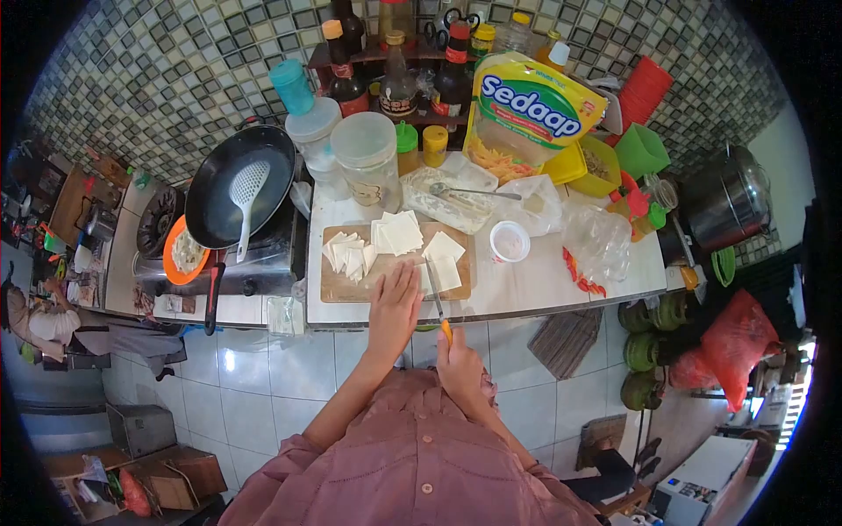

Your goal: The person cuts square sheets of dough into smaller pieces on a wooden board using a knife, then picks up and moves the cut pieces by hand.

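Observation:
My right hand (460, 361) is closed around the yellow handle of a knife (436, 293). Its blade points away from me over a wooden cutting board (336, 287), against pale square dough sheets (445, 273). Flat on the sheets, just left of the blade, lies my left hand (397, 302) with its fingers stretched out. Whatever is under that palm is hidden. Farther back on the board are a pile of small cut pieces (349, 255) on the left and a stack of square sheets (403, 231) in the middle.
A black frying pan (210, 197) with a white slotted spatula (247, 188) rests on the stove at left, beside an orange plate (173, 268). Right of the board stand a small white tub (509, 242) and a plastic bag (595, 238). Sauce bottles (399, 83) line the back.

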Demonstrator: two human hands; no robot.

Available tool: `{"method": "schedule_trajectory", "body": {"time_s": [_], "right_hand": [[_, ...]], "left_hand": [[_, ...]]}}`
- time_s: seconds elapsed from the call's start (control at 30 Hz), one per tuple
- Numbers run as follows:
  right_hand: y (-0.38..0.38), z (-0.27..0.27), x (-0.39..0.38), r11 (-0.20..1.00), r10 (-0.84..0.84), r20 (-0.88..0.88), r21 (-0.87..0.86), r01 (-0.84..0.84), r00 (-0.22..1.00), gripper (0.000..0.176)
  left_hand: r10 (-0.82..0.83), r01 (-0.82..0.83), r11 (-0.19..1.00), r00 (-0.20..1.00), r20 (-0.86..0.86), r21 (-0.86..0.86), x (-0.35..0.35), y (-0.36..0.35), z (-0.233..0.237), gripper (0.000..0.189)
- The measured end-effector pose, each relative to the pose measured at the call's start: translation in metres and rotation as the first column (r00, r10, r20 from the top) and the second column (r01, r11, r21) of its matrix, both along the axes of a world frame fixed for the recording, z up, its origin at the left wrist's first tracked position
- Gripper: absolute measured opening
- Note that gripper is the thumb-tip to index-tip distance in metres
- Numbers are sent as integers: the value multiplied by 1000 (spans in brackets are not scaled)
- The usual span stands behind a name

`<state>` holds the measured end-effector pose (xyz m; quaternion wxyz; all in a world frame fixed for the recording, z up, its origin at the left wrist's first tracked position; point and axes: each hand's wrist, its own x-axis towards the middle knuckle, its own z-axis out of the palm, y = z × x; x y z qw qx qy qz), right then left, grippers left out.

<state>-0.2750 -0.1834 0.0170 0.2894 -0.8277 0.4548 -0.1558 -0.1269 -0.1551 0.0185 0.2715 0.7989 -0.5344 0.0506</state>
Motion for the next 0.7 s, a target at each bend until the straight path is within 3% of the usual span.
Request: {"method": "schedule_trajectory", "body": {"time_s": [0.57,0.7], "right_hand": [[3,-2,0,998,17,-46,64,-14,999,26],[4,0,2,1000,12,-49,13,-12,999,26]], "left_hand": [[53,-55,998,998,41,33,-7,-8,-11,46],[50,-51,999,997,51,12,-7,-8,-12,46]]}}
